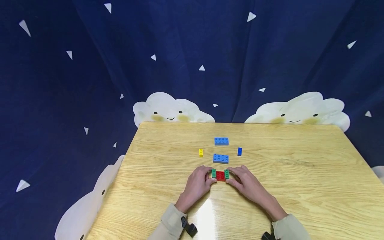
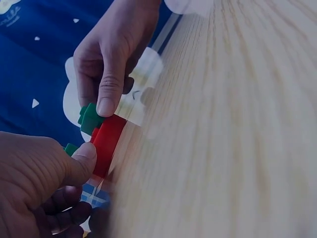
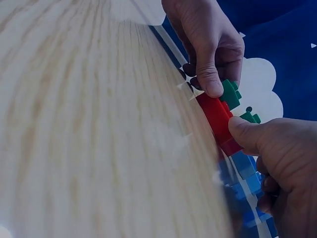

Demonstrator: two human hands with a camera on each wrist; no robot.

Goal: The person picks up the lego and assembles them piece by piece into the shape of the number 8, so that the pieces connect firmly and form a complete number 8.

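Observation:
A red toy brick (image 1: 220,176) lies on the wooden table with a small green brick on top at each end. My left hand (image 1: 199,180) pinches the left green brick (image 1: 214,173) between thumb and fingers. On the other side, my right hand (image 1: 246,184) pinches the right green brick (image 1: 226,173) the same way. Red studs show between the two green bricks. In the left wrist view the left thumb (image 2: 85,157) presses close beside the red brick's side (image 2: 110,144). The right wrist view shows both thumbs at the green bricks, with the red brick (image 3: 215,119) below them.
Just beyond the hands lies a blue brick (image 1: 220,158), and a second blue brick (image 1: 221,141) is farther back. A small yellow brick (image 1: 201,153) sits to the left, a small dark blue brick (image 1: 239,151) to the right. A dark blue curtain (image 1: 192,50) hangs behind the table (image 1: 300,160).

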